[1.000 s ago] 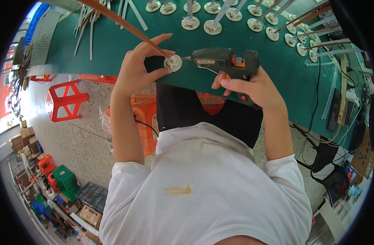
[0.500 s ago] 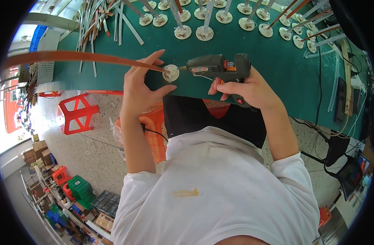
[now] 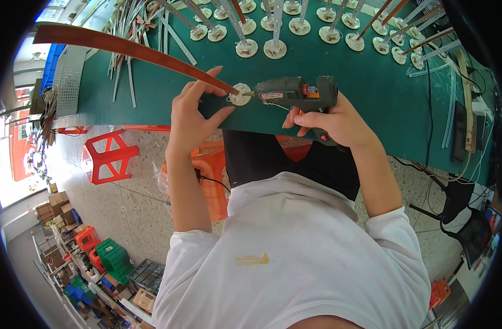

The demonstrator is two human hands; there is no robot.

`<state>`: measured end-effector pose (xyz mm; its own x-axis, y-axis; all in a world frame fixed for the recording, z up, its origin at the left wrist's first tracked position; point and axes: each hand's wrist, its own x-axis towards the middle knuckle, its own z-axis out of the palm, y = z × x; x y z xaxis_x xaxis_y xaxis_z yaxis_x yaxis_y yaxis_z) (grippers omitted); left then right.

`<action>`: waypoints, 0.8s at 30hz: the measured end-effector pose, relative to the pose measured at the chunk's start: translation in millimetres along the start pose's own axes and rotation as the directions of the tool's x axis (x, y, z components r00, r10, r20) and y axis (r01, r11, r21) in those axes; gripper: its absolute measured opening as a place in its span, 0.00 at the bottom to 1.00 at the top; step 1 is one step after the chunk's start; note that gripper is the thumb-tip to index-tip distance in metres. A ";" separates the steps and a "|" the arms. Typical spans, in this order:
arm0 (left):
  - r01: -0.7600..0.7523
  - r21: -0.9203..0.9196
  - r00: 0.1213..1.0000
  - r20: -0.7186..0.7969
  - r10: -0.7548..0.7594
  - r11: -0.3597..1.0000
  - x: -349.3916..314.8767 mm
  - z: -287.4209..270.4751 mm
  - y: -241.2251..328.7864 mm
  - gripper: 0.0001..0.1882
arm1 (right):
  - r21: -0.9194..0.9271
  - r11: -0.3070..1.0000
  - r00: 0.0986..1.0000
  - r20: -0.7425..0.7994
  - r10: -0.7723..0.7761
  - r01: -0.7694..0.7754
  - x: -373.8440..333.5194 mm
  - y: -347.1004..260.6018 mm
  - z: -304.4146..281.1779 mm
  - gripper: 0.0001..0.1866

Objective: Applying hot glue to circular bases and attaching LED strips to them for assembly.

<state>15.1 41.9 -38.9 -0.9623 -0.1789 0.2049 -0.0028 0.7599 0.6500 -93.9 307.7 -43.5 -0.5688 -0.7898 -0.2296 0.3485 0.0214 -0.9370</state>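
Observation:
A hot glue gun (image 3: 284,90), dark with an orange trigger, is gripped in my right hand (image 3: 338,120). Its nozzle points left, at or just over a round whitish base (image 3: 241,97) on the green table. From that base a long reddish-brown strip (image 3: 152,56) stands up and bows toward the left of the view. My left hand (image 3: 193,112) rests beside the base, open, with thumb and fingers spread about its left side. Fingertips are close to the rim; whether they touch it is unclear. The strip partly covers the fingers of this hand.
Several round bases with upright strips (image 3: 275,48) stand along the far side of the table (image 3: 152,112). Loose strips (image 3: 131,82) lie in a pile at far left. Cables (image 3: 429,109) run along the right side. A red stool (image 3: 109,156) stands on the floor at left.
The base and glue gun nozzle appear slightly farther right, and the strip's upper end has swung upward in view. My left thumb has come closer to the base's rim.

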 end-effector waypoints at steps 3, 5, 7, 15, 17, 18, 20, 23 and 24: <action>-0.042 -0.005 0.997 -0.071 0.041 0.999 -6.4 0.8 5.0 0.34 | -0.051 0.999 0.999 0.037 0.017 -0.015 -1.5 -0.8 -4.1 0.08; -0.050 -0.024 0.991 -0.124 0.047 0.998 -14.2 5.8 1.3 0.33 | -0.103 0.995 1.000 -0.005 0.016 -0.017 0.2 2.5 -3.2 0.08; -0.035 -0.113 0.948 -0.320 -0.003 0.993 -25.2 14.8 0.9 0.25 | -0.097 0.995 1.000 -0.007 -0.005 0.004 -1.4 4.3 -2.0 0.09; -0.190 -0.023 0.878 -0.452 0.159 0.982 -41.6 41.0 92.8 0.11 | -0.191 0.978 0.996 0.000 -0.091 0.089 -5.3 19.1 0.4 0.07; -0.243 -0.005 0.891 -0.397 0.221 0.970 -35.3 50.8 103.8 0.11 | -0.146 0.967 0.976 -0.025 -0.215 0.210 -5.4 22.2 3.8 0.06; -0.290 -0.012 0.872 -0.416 0.259 0.957 -27.1 57.1 103.2 0.09 | -0.152 0.967 0.977 -0.024 -0.211 0.205 -6.1 21.0 4.8 0.06; -0.320 -0.009 0.843 -0.460 0.281 0.947 -17.7 63.6 105.9 0.10 | -0.208 0.945 0.966 0.007 -0.258 0.254 -6.6 16.6 4.8 0.08; -0.297 -0.055 0.889 -0.379 0.255 0.953 -14.1 61.3 113.1 0.16 | -0.324 0.880 0.937 0.074 -0.341 0.346 -5.7 17.6 -0.3 0.10; -0.297 -0.055 0.890 -0.378 0.255 0.953 -13.2 62.6 112.3 0.16 | -0.324 0.881 0.938 0.073 -0.340 0.345 -5.8 17.2 0.5 0.10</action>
<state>10.5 168.7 -14.4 -0.7542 -0.2019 0.6249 0.2978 0.7429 0.5995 -84.2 312.4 -58.1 -0.5975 -0.7924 0.1227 -0.1305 -0.0549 -0.9899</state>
